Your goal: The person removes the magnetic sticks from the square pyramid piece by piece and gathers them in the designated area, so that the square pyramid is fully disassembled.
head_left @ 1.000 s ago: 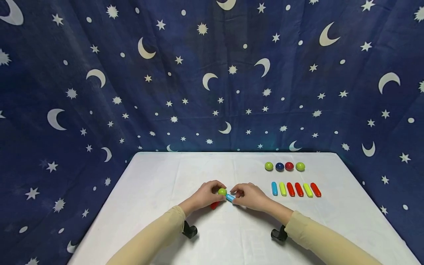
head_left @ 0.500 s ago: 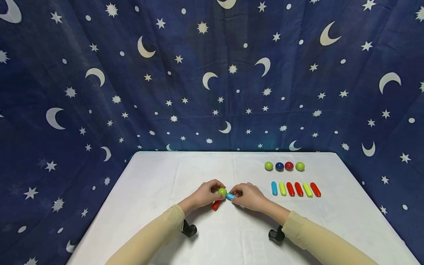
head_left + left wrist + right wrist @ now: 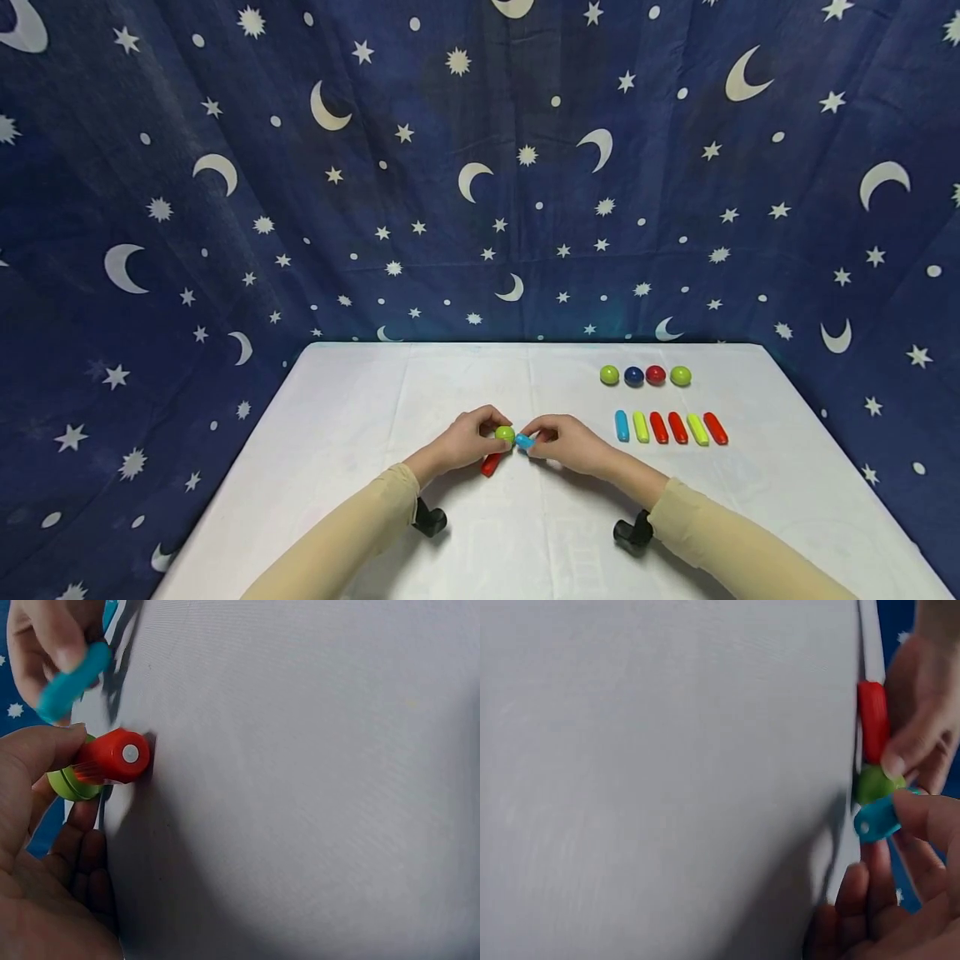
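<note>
In the head view my left hand [image 3: 467,440] grips a lime-green ball [image 3: 505,433] between thumb and fingers, low over the white table. A red rod [image 3: 491,465] extends from the ball toward the near side; its end bears a pale round dot in the left wrist view. My right hand [image 3: 572,445] pinches a short blue rod [image 3: 525,442] just right of the ball. In the right wrist view the blue rod [image 3: 877,819] slants close to the ball [image 3: 876,784]; whether they touch, I cannot tell. Fingers partly cover both pieces.
At the back right of the white table [image 3: 420,383] stands a row of balls: green, dark blue [image 3: 633,377], red [image 3: 656,375] and green. Nearer lies a row of several blue, yellow and red rods [image 3: 678,428]. A star-patterned dark blue cloth [image 3: 420,183] hangs behind.
The blue rod has turned in my right hand and shifted slightly up and right, looking shorter in the head view. The left hand stays almost still around the ball, with more of the red rod showing.
</note>
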A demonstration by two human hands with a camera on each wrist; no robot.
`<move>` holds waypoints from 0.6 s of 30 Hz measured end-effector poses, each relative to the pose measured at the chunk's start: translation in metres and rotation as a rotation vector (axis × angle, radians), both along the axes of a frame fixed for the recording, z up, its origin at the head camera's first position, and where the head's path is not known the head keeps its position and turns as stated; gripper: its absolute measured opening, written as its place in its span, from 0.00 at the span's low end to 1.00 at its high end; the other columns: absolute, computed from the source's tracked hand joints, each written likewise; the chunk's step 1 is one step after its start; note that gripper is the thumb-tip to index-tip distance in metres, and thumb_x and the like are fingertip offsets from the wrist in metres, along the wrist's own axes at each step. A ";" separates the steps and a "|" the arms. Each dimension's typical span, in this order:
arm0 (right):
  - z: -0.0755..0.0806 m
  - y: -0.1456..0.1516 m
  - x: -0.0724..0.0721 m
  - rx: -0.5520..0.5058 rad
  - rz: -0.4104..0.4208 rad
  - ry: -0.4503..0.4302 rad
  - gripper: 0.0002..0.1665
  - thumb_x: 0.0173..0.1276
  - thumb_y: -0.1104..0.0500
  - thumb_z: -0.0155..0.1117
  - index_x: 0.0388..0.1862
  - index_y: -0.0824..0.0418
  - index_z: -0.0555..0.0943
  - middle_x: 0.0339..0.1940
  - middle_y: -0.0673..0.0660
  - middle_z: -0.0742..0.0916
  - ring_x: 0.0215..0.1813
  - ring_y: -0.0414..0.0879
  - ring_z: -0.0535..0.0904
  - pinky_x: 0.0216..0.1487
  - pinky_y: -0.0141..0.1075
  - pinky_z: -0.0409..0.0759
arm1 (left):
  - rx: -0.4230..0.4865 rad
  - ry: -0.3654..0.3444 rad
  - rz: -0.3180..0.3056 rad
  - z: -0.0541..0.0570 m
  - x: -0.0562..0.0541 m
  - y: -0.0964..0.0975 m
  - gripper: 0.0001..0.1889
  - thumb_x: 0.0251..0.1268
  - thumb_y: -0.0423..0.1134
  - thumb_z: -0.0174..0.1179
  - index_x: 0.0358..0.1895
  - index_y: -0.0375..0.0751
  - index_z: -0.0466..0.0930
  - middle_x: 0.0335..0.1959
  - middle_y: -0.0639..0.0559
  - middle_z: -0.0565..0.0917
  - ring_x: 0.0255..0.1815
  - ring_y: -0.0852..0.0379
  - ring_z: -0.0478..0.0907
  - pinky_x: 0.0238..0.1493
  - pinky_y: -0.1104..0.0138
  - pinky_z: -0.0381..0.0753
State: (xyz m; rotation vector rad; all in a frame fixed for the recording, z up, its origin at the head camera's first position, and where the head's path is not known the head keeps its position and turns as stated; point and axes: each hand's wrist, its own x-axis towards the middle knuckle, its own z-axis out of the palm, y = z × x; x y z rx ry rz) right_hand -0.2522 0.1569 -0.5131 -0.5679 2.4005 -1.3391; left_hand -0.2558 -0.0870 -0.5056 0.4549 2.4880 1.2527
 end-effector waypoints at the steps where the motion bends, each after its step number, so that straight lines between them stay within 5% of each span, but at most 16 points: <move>1: 0.003 0.004 0.001 -0.026 -0.001 -0.015 0.14 0.70 0.57 0.70 0.53 0.54 0.86 0.35 0.52 0.84 0.34 0.46 0.76 0.33 0.36 0.73 | -0.001 0.001 0.000 0.000 0.000 0.000 0.13 0.67 0.43 0.69 0.52 0.53 0.82 0.45 0.59 0.82 0.50 0.57 0.74 0.56 0.57 0.73; 9: 0.036 0.054 -0.001 -0.137 -0.087 -0.049 0.23 0.73 0.54 0.68 0.64 0.59 0.81 0.45 0.58 0.86 0.47 0.54 0.80 0.49 0.47 0.77 | -0.007 0.000 0.006 -0.001 0.000 -0.001 0.13 0.66 0.43 0.70 0.52 0.53 0.82 0.45 0.59 0.81 0.50 0.57 0.73 0.56 0.57 0.72; 18: 0.075 0.146 -0.002 -0.072 -0.335 -0.039 0.38 0.74 0.42 0.65 0.74 0.62 0.71 0.65 0.64 0.80 0.63 0.57 0.75 0.64 0.54 0.71 | 0.015 -0.006 -0.010 -0.002 -0.001 -0.002 0.13 0.66 0.44 0.70 0.51 0.53 0.82 0.44 0.60 0.82 0.49 0.57 0.74 0.56 0.58 0.71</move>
